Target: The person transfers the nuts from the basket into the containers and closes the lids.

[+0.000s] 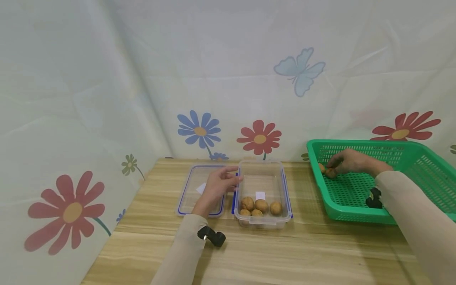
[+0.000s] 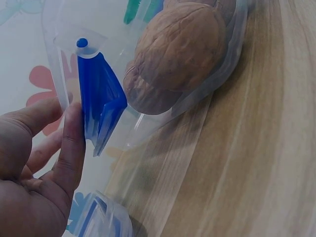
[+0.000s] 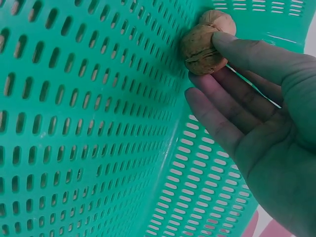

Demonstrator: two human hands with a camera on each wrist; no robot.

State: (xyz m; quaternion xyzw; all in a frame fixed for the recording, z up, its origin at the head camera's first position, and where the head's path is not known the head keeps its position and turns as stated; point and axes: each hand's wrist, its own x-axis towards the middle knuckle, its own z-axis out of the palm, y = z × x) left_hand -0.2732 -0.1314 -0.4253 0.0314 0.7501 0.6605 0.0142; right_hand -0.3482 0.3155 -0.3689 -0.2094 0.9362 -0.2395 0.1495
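My right hand (image 1: pixel 350 161) reaches into the green basket (image 1: pixel 360 213) and pinches a brown walnut (image 3: pixel 200 52) between thumb and fingers. Right behind it, at the basket's left side, lies another walnut (image 3: pixel 220 20). My left hand (image 1: pixel 218 185) is at the left rim of a clear plastic food box (image 1: pixel 263 220), its fingers gripping the wall beside a blue latch (image 2: pixel 101 98). Several walnuts (image 1: pixel 261 205) lie in the near part of that box, along with a small white paper piece (image 1: pixel 260 196).
Left of the box, partly under my left hand, a clear lid (image 1: pixel 194 176) with a blue seal lies on the wooden table (image 1: pixel 270 253). A white paper (image 1: pixel 201 188) shows on the lid. Behind the table hangs a flower-printed curtain (image 1: pixel 228 95).
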